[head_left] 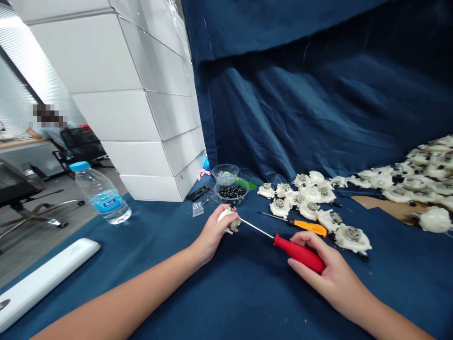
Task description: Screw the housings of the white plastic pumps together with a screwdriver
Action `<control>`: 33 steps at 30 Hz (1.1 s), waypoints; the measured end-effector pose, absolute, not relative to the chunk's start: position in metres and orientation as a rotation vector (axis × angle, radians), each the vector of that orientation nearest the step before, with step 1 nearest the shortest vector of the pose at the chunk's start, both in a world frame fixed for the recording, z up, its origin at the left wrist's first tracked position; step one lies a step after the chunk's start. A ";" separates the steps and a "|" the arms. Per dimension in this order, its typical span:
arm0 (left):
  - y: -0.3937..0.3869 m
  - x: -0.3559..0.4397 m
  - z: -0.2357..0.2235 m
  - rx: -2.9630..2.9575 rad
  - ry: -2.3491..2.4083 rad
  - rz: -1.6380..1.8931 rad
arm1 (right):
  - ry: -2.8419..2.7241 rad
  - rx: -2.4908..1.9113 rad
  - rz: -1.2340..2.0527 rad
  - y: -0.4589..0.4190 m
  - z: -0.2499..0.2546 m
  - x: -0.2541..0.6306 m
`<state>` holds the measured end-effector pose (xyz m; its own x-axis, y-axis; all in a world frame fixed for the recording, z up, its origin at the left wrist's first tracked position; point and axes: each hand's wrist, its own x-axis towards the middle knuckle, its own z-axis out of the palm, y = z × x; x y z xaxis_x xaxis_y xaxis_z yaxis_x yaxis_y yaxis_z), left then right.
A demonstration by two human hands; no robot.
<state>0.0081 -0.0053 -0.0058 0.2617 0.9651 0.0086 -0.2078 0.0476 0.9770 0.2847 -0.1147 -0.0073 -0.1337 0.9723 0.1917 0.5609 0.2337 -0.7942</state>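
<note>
My left hand (209,234) is closed round a small off-white plastic motor unit (231,225), held just above the blue cloth; the fingers cover much of it. A red-handled screwdriver (299,254) lies in my right hand (327,269), its handle between thumb and fingers. The steel shaft slants up and left, with its tip at the motor unit; whether it sits in a screw I cannot tell. An orange-handled screwdriver (308,228) rests on the cloth beyond my right hand, beside several similar off-white units (311,194).
Clear bowls hold black parts (231,192) and small metal pieces (225,175). A small bag (197,209) lies nearby. White boxes (141,118), a water bottle (103,196) and a long white object (46,278) stand left. More units (421,182) pile up right. A person sits far left.
</note>
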 end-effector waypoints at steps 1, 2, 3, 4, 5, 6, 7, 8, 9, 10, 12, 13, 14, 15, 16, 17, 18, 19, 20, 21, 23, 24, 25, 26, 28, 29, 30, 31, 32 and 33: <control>-0.005 0.008 -0.006 1.167 0.870 1.085 | -1.799 -1.416 0.731 -0.114 -0.007 0.285; -0.005 0.007 -0.007 1.184 0.868 1.073 | -1.801 -1.416 0.729 -0.114 -0.007 0.285; -0.005 0.007 -0.008 1.199 0.869 1.064 | -1.803 -1.415 0.728 -0.114 -0.006 0.284; -0.005 0.007 -0.009 1.211 0.869 1.058 | -1.804 -1.415 0.728 -0.114 -0.006 0.284; -0.005 0.006 -0.009 1.219 0.869 1.056 | -1.805 -1.415 0.729 -0.114 -0.006 0.284; -0.005 0.006 -0.010 1.223 0.869 1.057 | -1.806 -1.415 0.731 -0.114 -0.007 0.284; -0.005 0.006 -0.010 1.224 0.869 1.057 | -1.805 -1.415 0.732 -0.114 -0.007 0.284; -0.005 0.006 -0.011 1.224 0.869 1.058 | -1.803 -1.415 0.735 -0.114 -0.007 0.284; -0.005 0.006 -0.011 1.219 0.869 1.063 | -1.799 -1.416 0.739 -0.114 -0.008 0.284; -0.005 0.006 -0.010 1.212 0.868 1.068 | -1.796 -1.416 0.745 -0.114 -0.008 0.284; -0.004 0.007 -0.010 1.196 0.867 1.083 | -1.793 -1.416 0.757 -0.114 -0.008 0.284; -0.004 0.007 -0.009 1.188 0.867 1.088 | -1.795 -1.415 0.762 -0.113 -0.008 0.284; -0.004 0.008 -0.009 1.181 0.867 1.090 | -1.795 -1.414 0.767 -0.113 -0.008 0.284; -0.004 0.008 -0.008 1.176 0.867 1.088 | -1.796 -1.413 0.770 -0.113 -0.007 0.284; -0.004 0.008 -0.008 1.172 0.868 1.085 | -1.797 -1.412 0.772 -0.113 -0.007 0.284; -0.004 0.008 -0.008 1.168 0.869 1.082 | -1.797 -1.412 0.771 -0.114 -0.006 0.284; -0.004 0.008 -0.007 1.165 0.869 1.081 | -1.796 -1.412 0.767 -0.114 -0.006 0.284; -0.004 0.008 -0.007 1.163 0.868 1.082 | -1.795 -1.413 0.761 -0.114 -0.006 0.284; -0.004 0.008 -0.007 1.162 0.867 1.084 | -1.794 -1.414 0.752 -0.115 -0.005 0.284; -0.004 0.008 -0.008 1.165 0.864 1.083 | -1.795 -1.417 0.741 -0.115 -0.005 0.284; -0.005 0.007 -0.008 1.196 0.864 1.073 | -1.799 -1.417 0.715 -0.116 -0.004 0.284; -0.006 0.007 -0.008 1.227 0.865 1.063 | -1.803 -1.416 0.705 -0.116 -0.003 0.284; -0.007 0.007 -0.008 1.263 0.867 1.052 | -1.808 -1.414 0.697 -0.116 -0.003 0.284; -0.007 0.007 -0.008 1.296 0.867 1.042 | -1.814 -1.413 0.693 -0.115 -0.003 0.284; -0.008 0.007 -0.007 1.320 0.867 1.038 | -1.821 -1.414 0.688 -0.115 -0.003 0.284; -0.008 0.007 -0.007 1.304 0.866 1.041 | -1.821 -1.414 0.690 -0.114 -0.004 0.284; -0.007 0.007 -0.007 1.276 0.865 1.047 | -1.817 -1.415 0.690 -0.114 -0.004 0.284; -0.007 0.007 -0.007 1.242 0.864 1.053 | -1.811 -1.415 0.693 -0.114 -0.004 0.284; -0.006 0.008 -0.007 1.210 0.864 1.060 | -1.805 -1.417 0.697 -0.114 -0.005 0.284; -0.006 0.008 -0.007 1.184 0.864 1.067 | -1.803 -1.417 0.700 -0.114 -0.005 0.284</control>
